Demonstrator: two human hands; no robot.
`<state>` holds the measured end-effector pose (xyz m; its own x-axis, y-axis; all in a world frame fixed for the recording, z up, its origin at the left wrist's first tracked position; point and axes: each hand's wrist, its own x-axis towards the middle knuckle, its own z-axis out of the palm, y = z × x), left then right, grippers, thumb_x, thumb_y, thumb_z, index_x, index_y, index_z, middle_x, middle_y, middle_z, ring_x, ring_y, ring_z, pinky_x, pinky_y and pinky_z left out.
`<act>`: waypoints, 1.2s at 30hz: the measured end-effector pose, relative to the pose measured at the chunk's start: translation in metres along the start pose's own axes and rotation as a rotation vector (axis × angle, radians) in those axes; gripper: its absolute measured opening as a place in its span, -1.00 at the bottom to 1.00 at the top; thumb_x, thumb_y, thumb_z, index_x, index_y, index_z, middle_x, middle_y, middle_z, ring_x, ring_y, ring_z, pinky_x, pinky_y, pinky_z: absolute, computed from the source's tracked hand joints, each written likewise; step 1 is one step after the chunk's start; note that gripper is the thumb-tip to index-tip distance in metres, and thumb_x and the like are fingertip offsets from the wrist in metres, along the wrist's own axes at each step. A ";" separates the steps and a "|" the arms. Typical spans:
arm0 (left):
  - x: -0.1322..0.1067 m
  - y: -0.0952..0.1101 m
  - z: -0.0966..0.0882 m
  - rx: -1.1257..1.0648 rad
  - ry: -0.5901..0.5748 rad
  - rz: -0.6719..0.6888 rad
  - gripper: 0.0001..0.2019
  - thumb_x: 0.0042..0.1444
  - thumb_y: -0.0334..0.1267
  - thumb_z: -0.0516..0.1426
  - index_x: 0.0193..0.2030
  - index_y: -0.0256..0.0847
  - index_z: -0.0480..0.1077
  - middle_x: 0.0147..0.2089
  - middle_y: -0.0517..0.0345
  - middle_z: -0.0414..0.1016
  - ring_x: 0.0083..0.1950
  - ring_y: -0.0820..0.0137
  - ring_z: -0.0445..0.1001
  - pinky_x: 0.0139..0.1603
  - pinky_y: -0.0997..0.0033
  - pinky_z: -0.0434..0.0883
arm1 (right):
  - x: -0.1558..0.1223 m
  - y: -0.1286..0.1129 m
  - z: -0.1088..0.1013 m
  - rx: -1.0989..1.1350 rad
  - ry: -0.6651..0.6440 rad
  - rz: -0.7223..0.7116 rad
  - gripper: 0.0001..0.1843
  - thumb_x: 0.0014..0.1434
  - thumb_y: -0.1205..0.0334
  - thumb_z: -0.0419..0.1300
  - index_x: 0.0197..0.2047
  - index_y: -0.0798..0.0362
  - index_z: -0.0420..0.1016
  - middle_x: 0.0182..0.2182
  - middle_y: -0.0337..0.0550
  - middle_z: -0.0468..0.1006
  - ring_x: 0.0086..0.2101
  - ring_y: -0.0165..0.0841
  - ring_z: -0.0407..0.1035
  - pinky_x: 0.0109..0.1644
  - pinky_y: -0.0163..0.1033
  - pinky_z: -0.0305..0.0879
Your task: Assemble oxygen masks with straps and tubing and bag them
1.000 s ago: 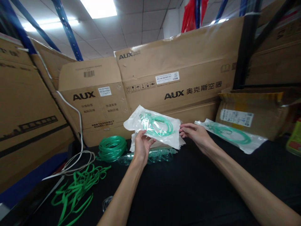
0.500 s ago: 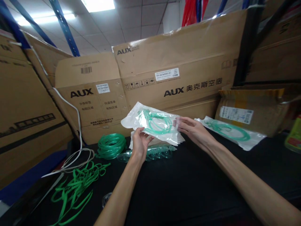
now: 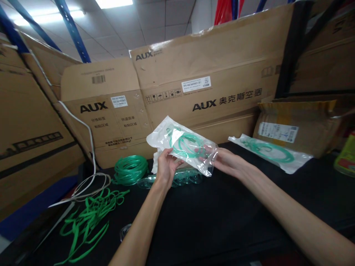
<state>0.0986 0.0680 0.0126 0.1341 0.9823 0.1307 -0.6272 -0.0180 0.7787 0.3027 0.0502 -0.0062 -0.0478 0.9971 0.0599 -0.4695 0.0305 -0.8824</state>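
Note:
A clear-fronted, white-backed plastic bag (image 3: 159, 137) with coiled green tubing (image 3: 184, 142) inside is held up, tilted, above the black table. My left hand (image 3: 166, 168) pinches its lower left edge between thumb and fingers. My right hand (image 3: 222, 159) reaches into or behind the bag's right end. Its stretched fingers show through the clear film beside the tubing, slightly apart. Below the bag lie clear greenish plastic pieces (image 3: 187, 177) in a row, partly hidden by my left hand and the bag. White bag material (image 3: 155, 162) shows behind my left hand.
A green tubing coil (image 3: 130, 170), green straps (image 3: 94, 210) and a white cable (image 3: 93, 147) lie at left. Another bag with green tubing (image 3: 269, 150) rests at right, before an opened carton (image 3: 296, 122). Large AUX cartons (image 3: 172, 111) wall off the back of the black table (image 3: 210, 221).
My right hand has moved further left along the bag, its fingers now under the clear film. The bag has tilted, its right end lower. My left hand keeps its grip.

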 end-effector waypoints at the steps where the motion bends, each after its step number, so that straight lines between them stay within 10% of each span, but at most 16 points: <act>1: -0.001 0.001 0.001 0.005 0.001 -0.007 -0.80 0.05 -0.35 0.17 -0.16 -0.30 0.46 -0.21 0.07 0.54 -0.33 0.40 0.45 -0.51 0.54 0.41 | 0.000 0.000 0.000 0.010 0.001 0.005 -0.91 0.27 0.34 0.26 -0.20 0.13 0.61 -0.19 0.01 0.71 -0.17 -0.27 0.60 -0.07 -0.19 0.59; 14: 0.002 0.001 0.003 0.083 0.164 -0.092 -0.73 0.44 -0.21 -0.01 -0.05 -0.32 0.45 -0.16 -0.09 0.60 -0.35 0.39 0.55 -0.50 0.55 0.47 | -0.005 -0.009 0.006 0.027 0.061 0.012 -0.90 0.17 0.50 0.30 -0.29 0.14 0.61 -0.34 -0.06 0.69 -0.42 -0.35 0.60 -0.38 -0.37 0.63; 26: 0.014 0.014 -0.012 0.028 0.369 0.093 -0.74 0.47 -0.25 -0.07 -0.06 -0.29 0.40 -0.19 0.01 0.53 -0.31 0.45 0.52 -0.32 0.53 0.60 | -0.008 -0.032 -0.003 0.073 0.210 -0.121 -0.88 0.07 0.55 0.33 -0.39 0.16 0.58 -0.45 -0.13 0.67 -0.54 -0.44 0.56 -0.50 -0.53 0.55; 36: 0.011 0.013 -0.010 0.056 0.347 0.063 -0.88 0.39 -0.37 -0.01 -0.15 -0.29 0.33 -0.23 0.01 0.48 -0.24 0.39 0.57 -0.13 0.35 0.67 | -0.016 -0.061 -0.022 0.144 0.544 -0.636 -0.77 0.18 0.52 0.22 -0.47 0.09 0.48 -0.45 -0.28 0.60 -0.45 -0.50 0.53 -0.31 -0.44 0.63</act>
<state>0.0844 0.0807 0.0186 -0.1779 0.9836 -0.0292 -0.5814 -0.0811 0.8095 0.3515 0.0341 0.0369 0.6769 0.6891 0.2587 -0.3732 0.6242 -0.6863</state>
